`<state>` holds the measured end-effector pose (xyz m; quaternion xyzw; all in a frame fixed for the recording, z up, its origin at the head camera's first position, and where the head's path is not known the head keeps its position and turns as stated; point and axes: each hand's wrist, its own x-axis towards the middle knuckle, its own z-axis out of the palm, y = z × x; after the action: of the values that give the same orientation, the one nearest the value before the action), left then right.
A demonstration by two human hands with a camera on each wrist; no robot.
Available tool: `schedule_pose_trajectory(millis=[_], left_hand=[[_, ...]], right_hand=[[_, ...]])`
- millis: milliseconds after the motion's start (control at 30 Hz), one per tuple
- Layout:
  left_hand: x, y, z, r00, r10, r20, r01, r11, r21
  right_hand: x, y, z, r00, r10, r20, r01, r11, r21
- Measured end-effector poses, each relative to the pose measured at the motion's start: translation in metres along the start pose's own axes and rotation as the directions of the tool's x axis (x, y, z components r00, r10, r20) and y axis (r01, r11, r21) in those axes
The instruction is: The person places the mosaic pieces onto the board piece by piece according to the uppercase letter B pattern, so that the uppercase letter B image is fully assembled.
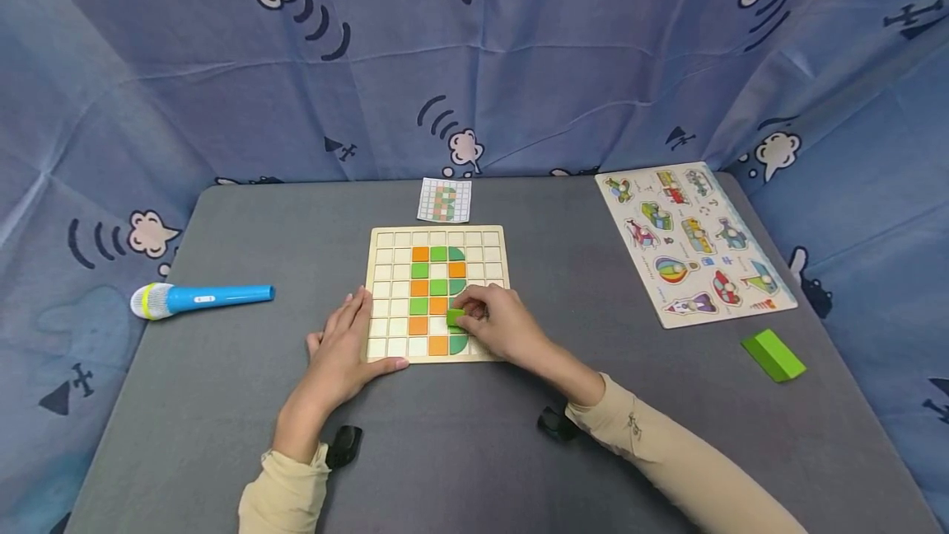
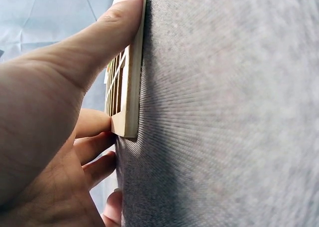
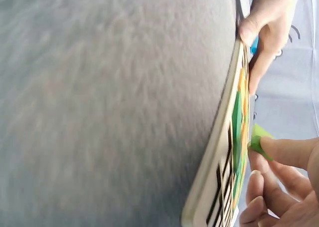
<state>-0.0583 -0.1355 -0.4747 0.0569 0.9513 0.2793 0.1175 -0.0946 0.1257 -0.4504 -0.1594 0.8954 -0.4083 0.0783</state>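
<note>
A square wooden grid board [image 1: 384,301] lies on the table with orange, light green and dark green pieces in several of its cells. My left hand [image 1: 339,346] steadies its front left corner: the fingers lie along the left side and the thumb [image 2: 107,37] rests on the front edge. Between thumb and fingertips, my right hand [image 1: 506,324] pinches a light green tile [image 3: 260,139] over the lower part of the pattern. In the head view that hand covers some cells right of the tile. The left hand also shows at the board's far end in the right wrist view.
Behind the board lies a small pattern card [image 1: 445,200]. A blue toy microphone [image 1: 215,296] is at the left. On the right are a picture puzzle board [image 1: 693,245] and a green block [image 1: 773,355]. A blue printed curtain [image 1: 534,64] hangs behind the grey table [image 1: 445,452].
</note>
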Motion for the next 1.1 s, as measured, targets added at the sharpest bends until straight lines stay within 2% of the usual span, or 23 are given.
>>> schedule_pose_trajectory(millis=[233, 533, 833, 1100], left_hand=[[0.000, 0.000, 0.000, 1.000, 0.008, -0.004, -0.008, 1.000, 0.002], [0.000, -0.001, -0.001, 1.000, 0.017, -0.012, -0.017, 1.000, 0.007], [0.000, -0.001, 0.000, 0.999, 0.029, -0.023, -0.029, 0.999, 0.013], [-0.001, 0.000, 0.000, 1.000, 0.023, -0.022, -0.022, 1.000, 0.011]], right_hand=[[0.002, -0.007, 0.017, 1.000, -0.018, 0.021, 0.017, 0.999, 0.035], [0.003, -0.019, 0.028, 0.998, -0.039, 0.051, 0.036, 0.998, 0.060], [0.003, -0.022, 0.036, 0.996, -0.057, 0.070, 0.056, 0.998, 0.022], [0.003, -0.019, 0.037, 0.992, -0.115, 0.047, 0.119, 0.990, -0.073]])
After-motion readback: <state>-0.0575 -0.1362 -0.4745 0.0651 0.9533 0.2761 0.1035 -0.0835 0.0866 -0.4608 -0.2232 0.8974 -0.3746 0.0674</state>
